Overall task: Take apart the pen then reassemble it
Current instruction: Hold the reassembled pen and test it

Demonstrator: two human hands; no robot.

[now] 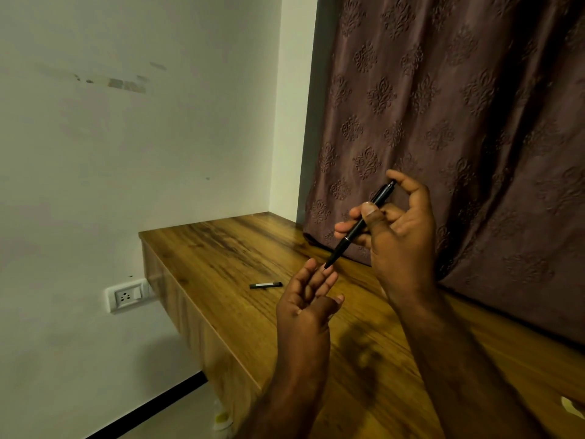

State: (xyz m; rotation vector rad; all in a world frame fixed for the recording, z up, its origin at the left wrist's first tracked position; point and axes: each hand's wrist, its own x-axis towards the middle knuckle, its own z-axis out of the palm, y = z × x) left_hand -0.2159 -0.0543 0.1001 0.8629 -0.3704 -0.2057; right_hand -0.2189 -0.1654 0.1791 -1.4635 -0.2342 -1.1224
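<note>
**Work Surface, Room and Hand Status**

1. Work surface: a wooden table (221, 255) with dark grain streaks runs from the near right to the far corner of the room. Both forearms extend over its near part and cast a shadow on the wood.
2. Near right edge: a pale object (573, 407) lies on the table, cut off by the frame; it cannot be identified.
3. Left hand (308, 299): held above the table, fingers relaxed and loosely extended, holding nothing.
4. Loose part: a short black piece with a white band (265, 285) lies flat on the table, just left of the left hand.
5. Right hand (402, 229): raised higher, it grips the black pen (357, 228) between thumb and fingers. The pen slants down-left, its tip right at the left fingertips; contact cannot be confirmed.
6. Obstruction: a brown patterned curtain (459, 122) hangs behind the hands, and its lower edge rests on the far right of the table.
7. Room: a pale wall (126, 137) with scuff marks stands to the left. A white socket plate (128, 294) is mounted beside the table's left side, and a black skirting strip (148, 410) borders the floor (190, 416).
</note>
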